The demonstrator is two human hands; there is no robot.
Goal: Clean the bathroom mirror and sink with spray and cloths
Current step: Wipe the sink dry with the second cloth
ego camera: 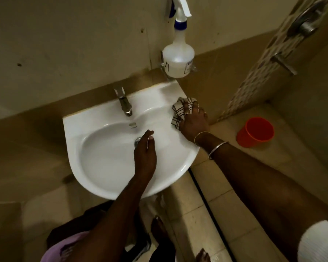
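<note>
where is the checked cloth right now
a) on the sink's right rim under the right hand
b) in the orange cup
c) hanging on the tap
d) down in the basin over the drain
a: the right hand presses the checked cloth flat on the right rim of the sink.

Orange cup (pixel 255 132) on tiled floor (pixel 222 188) (upright); metal wall fitting (pixel 304 25) upper right.

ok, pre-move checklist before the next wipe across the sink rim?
1. Cloth under right hand: ok, fingers spread on it.
2. Cloth on sink rim: ok, right edge.
3. Left hand out of wipe path: ok, empty over the basin near the drain.
4. Faucet off: ok, no stream visible.
5. Spray bottle within reach: ok, on holder above sink.
6. Rim wet: cannot tell.
</note>
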